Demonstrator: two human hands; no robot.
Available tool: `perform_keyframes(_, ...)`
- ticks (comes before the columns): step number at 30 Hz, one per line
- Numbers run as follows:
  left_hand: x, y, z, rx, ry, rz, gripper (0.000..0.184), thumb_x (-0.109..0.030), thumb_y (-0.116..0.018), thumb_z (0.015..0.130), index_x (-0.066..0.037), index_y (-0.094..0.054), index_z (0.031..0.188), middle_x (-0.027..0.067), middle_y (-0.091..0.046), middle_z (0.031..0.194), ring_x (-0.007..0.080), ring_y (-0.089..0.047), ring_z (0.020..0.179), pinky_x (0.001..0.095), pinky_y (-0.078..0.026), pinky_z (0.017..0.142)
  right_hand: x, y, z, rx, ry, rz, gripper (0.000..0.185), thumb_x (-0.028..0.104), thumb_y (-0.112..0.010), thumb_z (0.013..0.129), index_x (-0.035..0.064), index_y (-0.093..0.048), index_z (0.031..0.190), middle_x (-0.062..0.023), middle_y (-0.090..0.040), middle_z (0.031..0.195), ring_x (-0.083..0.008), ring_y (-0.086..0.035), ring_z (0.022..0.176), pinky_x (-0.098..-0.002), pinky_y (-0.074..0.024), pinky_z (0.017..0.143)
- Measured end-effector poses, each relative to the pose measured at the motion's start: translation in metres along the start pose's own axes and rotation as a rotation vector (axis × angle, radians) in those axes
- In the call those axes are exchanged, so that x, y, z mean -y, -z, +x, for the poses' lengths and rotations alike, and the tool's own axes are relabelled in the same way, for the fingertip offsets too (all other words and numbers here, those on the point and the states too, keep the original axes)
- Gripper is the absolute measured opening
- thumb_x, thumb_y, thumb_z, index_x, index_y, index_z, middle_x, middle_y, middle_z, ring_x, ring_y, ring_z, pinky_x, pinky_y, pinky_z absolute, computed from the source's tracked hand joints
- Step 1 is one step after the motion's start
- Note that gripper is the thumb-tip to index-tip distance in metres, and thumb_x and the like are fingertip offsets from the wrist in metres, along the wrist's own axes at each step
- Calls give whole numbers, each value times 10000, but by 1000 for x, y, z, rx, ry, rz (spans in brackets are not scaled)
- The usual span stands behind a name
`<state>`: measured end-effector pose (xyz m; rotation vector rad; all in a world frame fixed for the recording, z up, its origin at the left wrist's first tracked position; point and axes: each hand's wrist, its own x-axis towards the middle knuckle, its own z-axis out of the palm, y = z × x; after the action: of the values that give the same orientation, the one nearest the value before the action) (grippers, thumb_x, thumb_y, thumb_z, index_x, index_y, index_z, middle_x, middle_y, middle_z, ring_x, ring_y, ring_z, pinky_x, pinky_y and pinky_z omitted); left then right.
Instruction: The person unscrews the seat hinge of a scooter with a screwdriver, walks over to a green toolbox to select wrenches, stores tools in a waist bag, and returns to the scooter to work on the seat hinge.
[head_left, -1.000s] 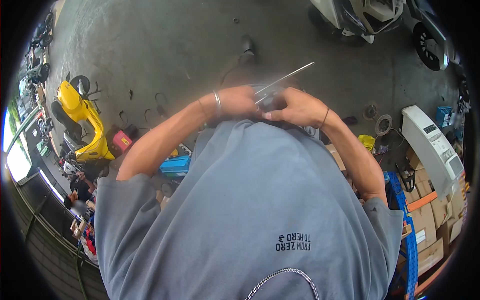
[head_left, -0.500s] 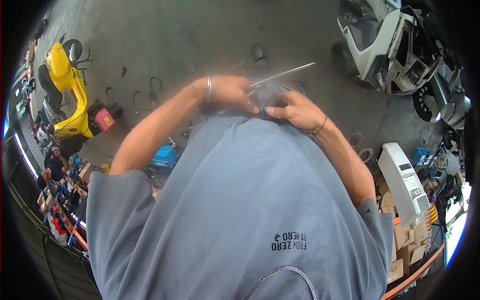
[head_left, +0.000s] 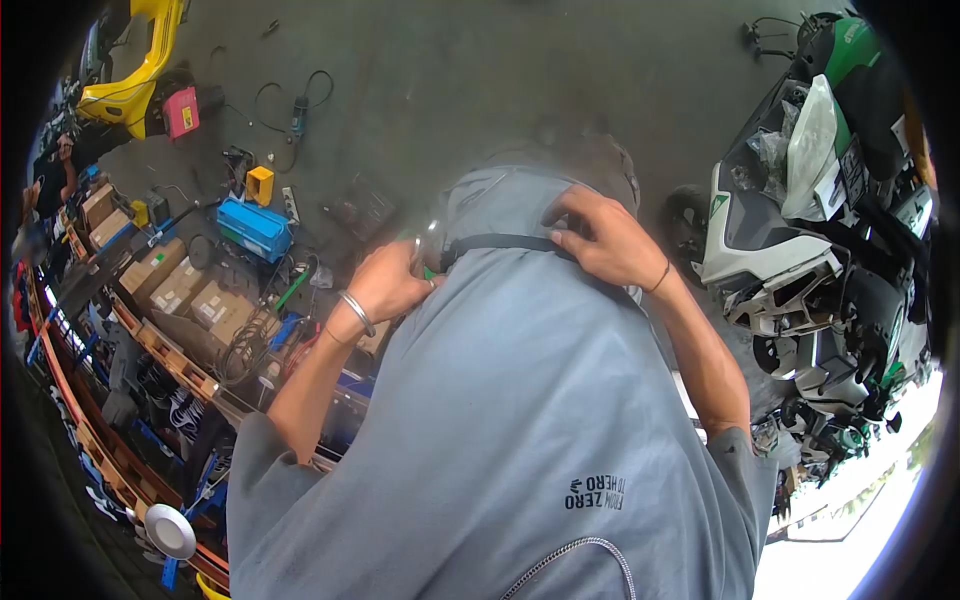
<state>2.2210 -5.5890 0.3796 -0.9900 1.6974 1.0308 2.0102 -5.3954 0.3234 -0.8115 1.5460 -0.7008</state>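
A narrow black strap [head_left: 505, 242] crosses the grey shirt [head_left: 500, 370] at my waist. My right hand [head_left: 612, 242] is at the strap's right end, with thumb and index finger curled in against it. At the left side of my waist is my left hand [head_left: 392, 284], wearing a metal bracelet [head_left: 357, 313], its fingers curled towards the shirt's edge. A shiny clear piece [head_left: 430, 243] and a bit of green show beside its fingertips. What lies inside those fingers is hidden.
Left are a blue toolbox [head_left: 254, 228], a yellow block [head_left: 260, 185], cardboard boxes [head_left: 178, 285] and a corded tool [head_left: 299, 115] on the floor. A yellow scooter [head_left: 135, 85] stands upper left. Partly stripped motorbikes [head_left: 775, 235] line the right. Another person's arm [head_left: 68, 165] shows far left.
My hands were together at the front of my waist; the left has moved out to the left side. A thin metal rod by the hands is out of sight. The view has turned.
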Motion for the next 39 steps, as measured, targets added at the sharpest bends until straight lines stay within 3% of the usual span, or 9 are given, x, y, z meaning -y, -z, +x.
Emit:
perform_keyframes(3,11,-7,-7,-131,6,-135,422,-316,-754,722,-22,-666,1012,172,-672,855,329,-659,816,411,-491,750,24,5,44,60,216,-164,238,212,-637,871,18,-650,1008,-152,-644,1006,-316,-598,952,-395,-466,822)
perform_keyframes(4,13,-9,-4,-160,-14,-216,329,-203,-748,725,-15,-641,972,88,-583,643,182,-581,603,347,-454,609,35,8,60,185,228,-199,261,236,-633,875,17,-655,1016,-162,-645,1002,-321,-598,943,-399,-466,819)
perform_keyframes(9,2,8,16,-118,31,-336,330,-229,-749,752,-9,-650,976,75,-611,710,163,-571,655,328,-456,631,75,22,138,611,97,-477,325,289,-666,843,-6,-680,981,-207,-669,980,-374,-622,968,-448,-480,828)
perform_keyframes(15,-25,43,47,-225,-46,-744,456,-401,-753,780,13,-669,954,139,-699,865,228,-656,799,349,-501,731,107,74,196,578,126,-568,352,282,-727,782,-28,-684,944,-224,-678,910,-382,-642,928,-433,-497,821)
perform_keyframes(19,-49,73,63,-181,55,-1035,403,-398,-672,876,3,-639,856,19,-549,641,138,-517,609,303,-422,572,148,109,239,661,51,-681,346,253,-743,753,-57,-690,898,-258,-667,937,-375,-650,930,-421,-501,829)
perform_keyframes(25,-63,87,86,-431,-56,-973,338,-262,-699,816,31,-669,981,78,-678,833,134,-604,780,305,-490,737,155,150,282,750,182,-605,348,266,-695,801,-28,-681,986,-224,-677,923,-363,-646,865,-410,-490,804)
perform_keyframes(32,-72,158,80,-372,24,-996,289,-88,-647,779,-10,-662,1057,79,-685,988,138,-616,887,308,-490,818,200,175,316,811,421,-630,393,320,-734,781,26,-693,1038,-187,-685,1001,-362,-634,981,-421,-493,876)
perform_keyframes(34,-70,175,81,-401,171,-944,327,-189,-677,847,-18,-656,1125,72,-692,951,160,-615,898,300,-485,829,187,155,344,922,545,-583,374,341,-680,828,30,-696,1036,-183,-684,1017,-367,-629,989,-423,-487,879)
perform_keyframes(39,-43,220,87,-236,105,-1121,357,-233,-657,883,-25,-632,1173,-36,-536,685,56,-458,601,256,-352,524,247,132,382,991,482,-849,456,458,-709,773,39,-731,952,-187,-701,962,-353,-667,938,-424,-527,818)
